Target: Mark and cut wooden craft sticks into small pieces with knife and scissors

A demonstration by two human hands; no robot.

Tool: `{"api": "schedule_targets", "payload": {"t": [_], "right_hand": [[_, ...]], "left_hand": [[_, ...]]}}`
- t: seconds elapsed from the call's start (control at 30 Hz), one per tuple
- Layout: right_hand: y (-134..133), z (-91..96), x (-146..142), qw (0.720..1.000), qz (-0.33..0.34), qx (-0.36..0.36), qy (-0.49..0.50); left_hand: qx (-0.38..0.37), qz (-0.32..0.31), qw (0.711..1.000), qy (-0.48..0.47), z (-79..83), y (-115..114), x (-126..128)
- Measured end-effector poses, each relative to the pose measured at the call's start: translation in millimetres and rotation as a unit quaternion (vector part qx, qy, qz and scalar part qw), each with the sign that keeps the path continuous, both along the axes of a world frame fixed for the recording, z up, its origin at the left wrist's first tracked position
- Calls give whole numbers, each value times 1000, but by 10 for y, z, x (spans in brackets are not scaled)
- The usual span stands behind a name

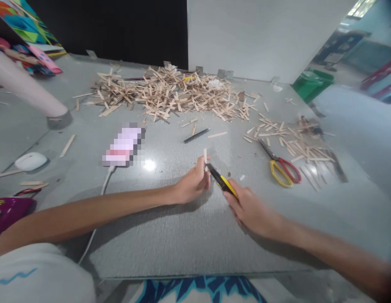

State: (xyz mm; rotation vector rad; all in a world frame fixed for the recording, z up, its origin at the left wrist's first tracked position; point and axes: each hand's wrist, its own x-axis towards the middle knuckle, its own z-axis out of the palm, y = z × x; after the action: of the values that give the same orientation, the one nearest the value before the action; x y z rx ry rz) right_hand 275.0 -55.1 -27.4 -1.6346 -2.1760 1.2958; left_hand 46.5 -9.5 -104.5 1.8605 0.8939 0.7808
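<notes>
Between the fingers of my left hand (194, 181) a small flat wooden stick (205, 154) is pinched upright. My right hand (246, 206) is wrapped round a yellow and black utility knife (226, 184). The knife's front end meets the lower part of the stick, close to my left fingertips; whether the blade is cutting into the wood I cannot make out. Beyond my hands lie a dark pen-like tool (197, 135) and a loose wooden stick (217, 134). To the right rest scissors (279, 166) with one yellow and one red handle.
A big heap of wooden sticks (170, 94) lies along the back of the grey table (157, 248), with a smaller scatter (290, 139) at right. A phone (124, 145) on a white cable (104, 185), a white mouse (31, 161) and a pale pink cylinder (31, 86) are at left.
</notes>
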Motion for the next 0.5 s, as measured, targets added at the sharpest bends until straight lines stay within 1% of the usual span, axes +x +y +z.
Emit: {"api": "schedule_targets", "payload": {"t": [0.07, 0.13, 0.17, 0.23, 0.3, 0.37, 0.4, 0.43, 0.5], "right_hand": [[91, 184, 57, 999, 37, -35, 17], [147, 309, 82, 995, 41, -85, 25], [143, 317, 70, 994, 42, -96, 28], [73, 233, 2, 996, 22, -81, 20], [-13, 119, -71, 997, -43, -70, -1], [-25, 106, -82, 995, -68, -72, -8], [7, 153, -58, 997, -52, -58, -5], [55, 223, -23, 998, -11, -60, 5], [144, 363, 40, 994, 45, -99, -4]], "left_hand": [[-4, -6, 1000, 7, 9, -3, -3], [-7, -10, 1000, 11, 19, -9, -7], [-8, -12, 1000, 12, 21, -12, -8], [-6, -14, 1000, 11, 21, -14, -12], [0, -17, 1000, 10, 16, -9, -17], [5, -23, 1000, 11, 9, -1, -21], [6, -28, 1000, 12, 8, 3, -22], [5, -31, 999, 15, 8, 5, -24], [2, -36, 999, 20, 12, 5, -25]]}}
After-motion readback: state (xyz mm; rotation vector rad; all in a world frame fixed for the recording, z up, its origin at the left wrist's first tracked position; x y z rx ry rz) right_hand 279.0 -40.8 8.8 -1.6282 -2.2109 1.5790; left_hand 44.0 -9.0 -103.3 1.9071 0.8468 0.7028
